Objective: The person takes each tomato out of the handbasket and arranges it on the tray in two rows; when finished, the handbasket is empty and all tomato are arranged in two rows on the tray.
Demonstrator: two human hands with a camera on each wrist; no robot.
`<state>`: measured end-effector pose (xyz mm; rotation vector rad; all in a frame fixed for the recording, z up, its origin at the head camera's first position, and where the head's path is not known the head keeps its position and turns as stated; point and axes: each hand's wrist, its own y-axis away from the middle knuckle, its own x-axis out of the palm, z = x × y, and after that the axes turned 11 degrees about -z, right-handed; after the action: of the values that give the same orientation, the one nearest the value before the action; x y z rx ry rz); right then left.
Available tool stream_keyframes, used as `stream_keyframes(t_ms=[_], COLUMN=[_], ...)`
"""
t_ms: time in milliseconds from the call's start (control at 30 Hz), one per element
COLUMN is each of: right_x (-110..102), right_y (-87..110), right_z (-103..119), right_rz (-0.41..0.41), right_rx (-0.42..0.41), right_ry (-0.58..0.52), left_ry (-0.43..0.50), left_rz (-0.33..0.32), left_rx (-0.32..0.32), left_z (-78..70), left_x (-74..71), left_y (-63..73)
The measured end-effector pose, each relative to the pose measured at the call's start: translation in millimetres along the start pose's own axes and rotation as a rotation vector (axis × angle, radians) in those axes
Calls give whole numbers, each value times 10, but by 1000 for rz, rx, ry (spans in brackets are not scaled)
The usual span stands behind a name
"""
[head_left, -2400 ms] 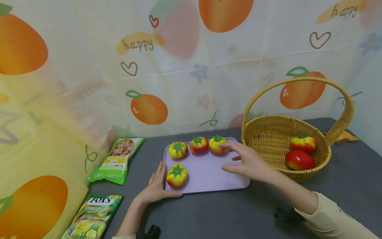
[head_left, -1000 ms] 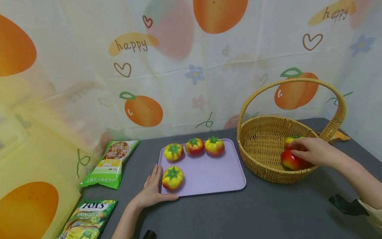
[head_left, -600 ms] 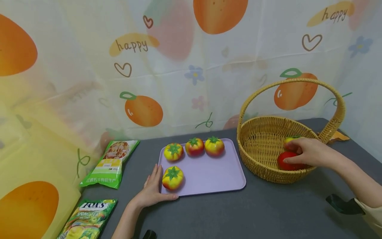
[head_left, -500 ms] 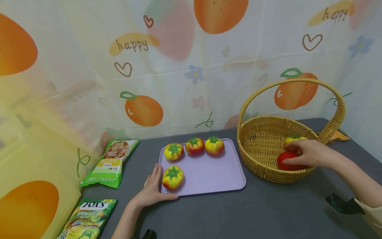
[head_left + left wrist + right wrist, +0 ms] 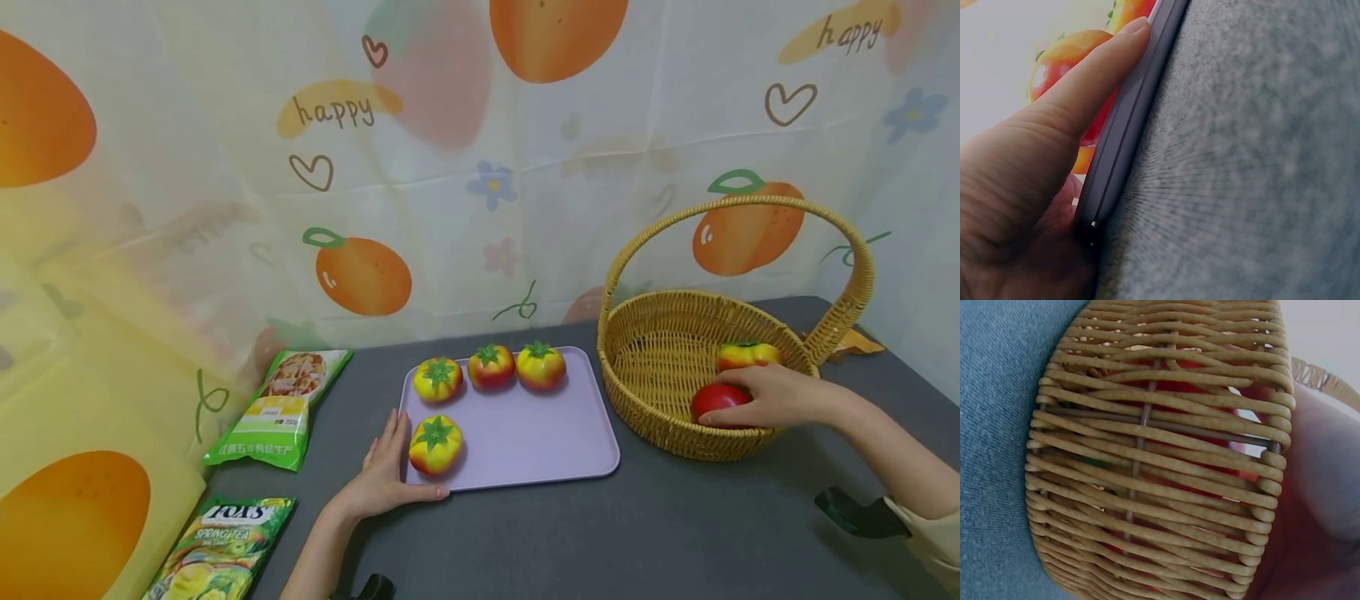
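Observation:
My left hand (image 5: 386,479) rests on the near left corner of a lilac tray (image 5: 525,433), fingers straight along its left edge and thumb along the front rim (image 5: 1129,125). Several yellow-red toy tomatoes sit on the tray: a row at the back (image 5: 491,367) and one (image 5: 435,444) just beside my left hand. My right hand (image 5: 772,398) reaches into a wicker basket (image 5: 652,417) and grips a red tomato (image 5: 716,398) lying on its floor. A second yellow-red tomato (image 5: 746,356) lies behind it in the basket. The right wrist view shows only the basket wall (image 5: 1160,456) close up.
Two green snack packets (image 5: 288,408) (image 5: 225,546) lie on the dark grey table (image 5: 600,533) left of the tray. A fruit-print curtain hangs right behind the table. The basket's tall handle (image 5: 750,200) arches over my right hand.
My right hand left the tray, reached into the basket and took hold of the red tomato, shifting it slightly left. My left hand has stayed at the tray corner.

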<state>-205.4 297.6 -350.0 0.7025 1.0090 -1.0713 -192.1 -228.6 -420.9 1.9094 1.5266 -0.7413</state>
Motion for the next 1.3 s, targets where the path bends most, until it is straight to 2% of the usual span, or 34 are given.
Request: stream_keyframes(t_ms=[300,700,1033,1300], right_x=[36,88,71,60], right_y=[7,-13,-36,-88], right_z=[57,250,539,779], right_rz=[-60,-249,-374,-403], right_rx=[-51,-14,0,-20], right_ry=[-50,-133,-216,-292], left_ry=[5,5,4,16], left_rz=[-1,-10,-11,-12], left_rx=[-5,-12,15,7], left_z=[7,20,35,13], left_x=[-10,-12,-1,3], left_y=[6,15,19,14])
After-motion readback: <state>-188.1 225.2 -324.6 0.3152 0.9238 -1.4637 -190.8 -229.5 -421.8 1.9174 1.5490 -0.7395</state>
